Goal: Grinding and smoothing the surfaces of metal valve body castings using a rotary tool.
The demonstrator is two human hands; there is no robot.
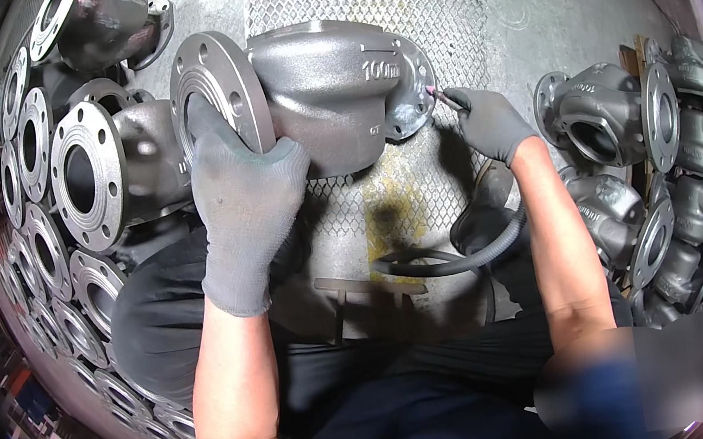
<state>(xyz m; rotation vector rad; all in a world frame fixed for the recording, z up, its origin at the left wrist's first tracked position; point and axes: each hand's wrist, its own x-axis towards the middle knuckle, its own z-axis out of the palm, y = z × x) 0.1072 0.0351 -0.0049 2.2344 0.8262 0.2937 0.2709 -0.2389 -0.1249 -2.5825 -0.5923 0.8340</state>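
A grey cast-metal valve body (317,103) with a round flange at each end lies in front of me on a metal mesh. My left hand (243,181), in a grey glove, is closed on the rim of its left flange (249,81), with fingers reaching into the bore. My gloved right hand (490,121) grips a slim tool (447,100) with a small pink tip. That tip is at the face of the right flange (418,102); whether it touches I cannot tell. The palm hides the tool's rear end.
Several flanged castings (89,175) are stacked along my left, close to the left hand. More castings (598,117) stand at the right, beside my forearm. A grey hose (491,251) loops between my legs. Expanded metal mesh (449,17) covers part of the concrete floor.
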